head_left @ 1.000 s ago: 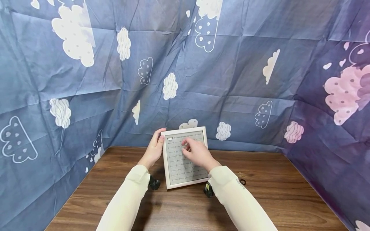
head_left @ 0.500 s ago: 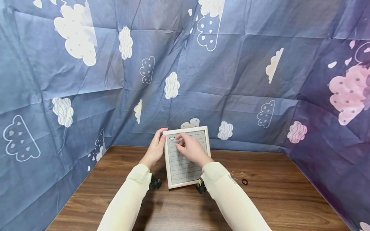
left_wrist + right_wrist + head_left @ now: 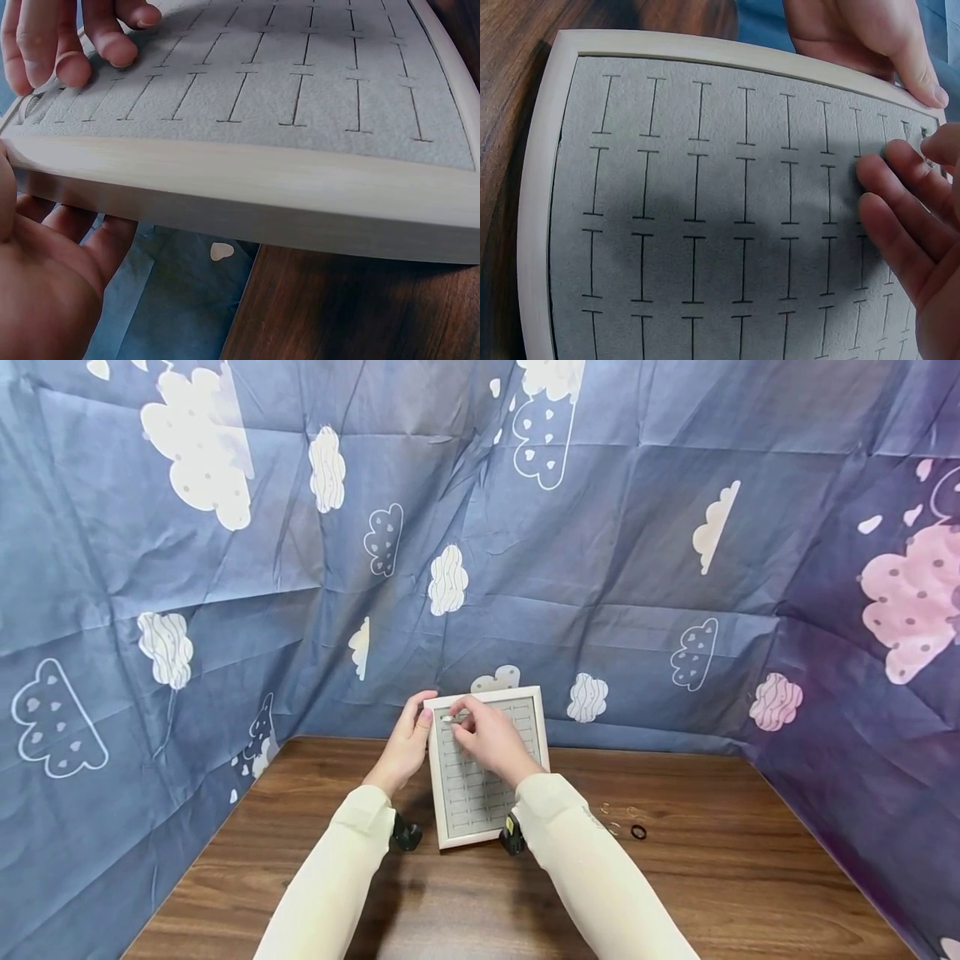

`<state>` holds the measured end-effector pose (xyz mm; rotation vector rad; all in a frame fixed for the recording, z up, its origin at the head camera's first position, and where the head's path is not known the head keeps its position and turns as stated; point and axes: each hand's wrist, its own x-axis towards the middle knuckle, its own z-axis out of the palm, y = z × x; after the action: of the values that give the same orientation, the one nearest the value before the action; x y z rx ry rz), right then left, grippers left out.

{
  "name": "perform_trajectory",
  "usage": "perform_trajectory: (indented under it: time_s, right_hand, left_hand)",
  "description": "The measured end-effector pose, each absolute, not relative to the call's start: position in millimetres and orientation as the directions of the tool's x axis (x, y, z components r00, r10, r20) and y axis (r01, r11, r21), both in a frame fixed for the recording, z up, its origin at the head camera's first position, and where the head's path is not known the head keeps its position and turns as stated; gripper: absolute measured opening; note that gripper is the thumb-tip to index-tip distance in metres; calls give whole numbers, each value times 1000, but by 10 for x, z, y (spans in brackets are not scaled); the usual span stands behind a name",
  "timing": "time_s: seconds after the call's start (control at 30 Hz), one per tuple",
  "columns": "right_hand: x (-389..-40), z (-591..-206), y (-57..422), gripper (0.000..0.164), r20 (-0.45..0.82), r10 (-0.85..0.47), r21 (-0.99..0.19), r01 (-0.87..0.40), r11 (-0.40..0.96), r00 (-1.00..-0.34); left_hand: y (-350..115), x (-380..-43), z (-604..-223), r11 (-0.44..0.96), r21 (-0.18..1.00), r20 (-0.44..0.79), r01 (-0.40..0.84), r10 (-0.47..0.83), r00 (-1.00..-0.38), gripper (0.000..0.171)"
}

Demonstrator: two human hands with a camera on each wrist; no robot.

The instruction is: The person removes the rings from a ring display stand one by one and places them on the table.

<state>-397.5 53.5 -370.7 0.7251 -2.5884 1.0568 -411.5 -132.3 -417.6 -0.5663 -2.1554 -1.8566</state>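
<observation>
A ring display tray [image 3: 468, 822] with a pale wooden frame and grey slotted padding leans tilted up above the table. My left hand [image 3: 405, 745] grips its upper left side, thumb on the frame and fingers underneath, as the left wrist view shows. One silvery ring [image 3: 447, 718] sits in the top left slot, and its edge shows in the left wrist view as a small ring [image 3: 30, 109]. My right hand [image 3: 491, 739] hovers over the padding with curved fingers, thumb and index fingertips right at that ring. Whether they touch it is hard to see.
On the brown wooden table [image 3: 720, 877], right of the tray, lie a black ring [image 3: 638, 832] and several thin, pale rings [image 3: 633, 812]. A blue cloth [image 3: 525, 627] with cloud prints hangs behind and at both sides.
My right hand has moved left across the padding to the ring in the top left slot. The left hand keeps its grip on the tray. More thin rings show beside the right sleeve.
</observation>
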Motion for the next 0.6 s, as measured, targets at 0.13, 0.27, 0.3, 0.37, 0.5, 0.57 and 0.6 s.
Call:
perform_trajectory:
  time_s: [0.13, 0.27, 0.3, 0.37, 0.5, 0.57, 0.6]
  right_hand:
    - [-3990, -3679, 500, 20, 397, -363, -549, -535, 643, -843]
    - [-3995, -3651, 471, 16, 370, -369, -527, -520, 672, -852]
    - [-3997, -3643, 466, 15, 363, -367, -524, -514, 680, -856]
    - [-3998, -3630, 457, 15, 349, -364, -515, -501, 695, -864]
    - [-3993, -3612, 444, 13, 331, -359, -513, -486, 708, -873]
    - [-3987, -3613, 441, 11, 325, -357, -518, -480, 708, -876]
    - [-3985, -3615, 440, 10, 322, -355, -521, -478, 707, -877]
  left_hand:
    - [-1331, -4119, -4173, 135, 888, 423, 440, 133, -896, 42]
    - [-1325, -4112, -4162, 142, 887, 423, 439, 127, -897, 42]
    - [-1323, -4110, -4158, 141, 888, 422, 438, 126, -898, 42]
    - [-1321, -4114, -4157, 138, 889, 421, 436, 125, -898, 42]
    - [-1318, -4115, -4167, 132, 891, 420, 434, 120, -899, 42]
    - [-1315, -4112, -4173, 130, 894, 416, 430, 119, -901, 41]
    - [-1314, -4108, -4176, 129, 895, 414, 427, 119, -903, 41]
